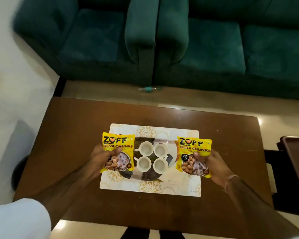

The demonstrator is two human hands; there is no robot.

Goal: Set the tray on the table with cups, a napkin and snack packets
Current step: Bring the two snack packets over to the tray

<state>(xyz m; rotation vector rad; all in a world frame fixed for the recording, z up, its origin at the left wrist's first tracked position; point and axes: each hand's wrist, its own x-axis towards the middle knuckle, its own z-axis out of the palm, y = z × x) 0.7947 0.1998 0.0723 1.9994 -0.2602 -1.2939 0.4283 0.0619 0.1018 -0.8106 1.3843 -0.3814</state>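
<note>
A white tray (145, 187) with gold flower prints lies in the middle of the brown table (67, 135). Several white cups (146, 148) stand in a tight square at its centre, on a dark patterned patch. My left hand (102, 157) grips a yellow soya chunks packet (117, 152) over the tray's left edge. My right hand (212, 163) grips a second yellow packet (193, 156) over the tray's right edge. Both packets face up with their labels readable. I cannot make out a napkin.
Two dark green armchairs (162, 40) stand side by side beyond the table. A plastic bottle (148, 88) lies on the floor between them and the table. A dark brown tray-like object (297, 169) sits at the right edge of view.
</note>
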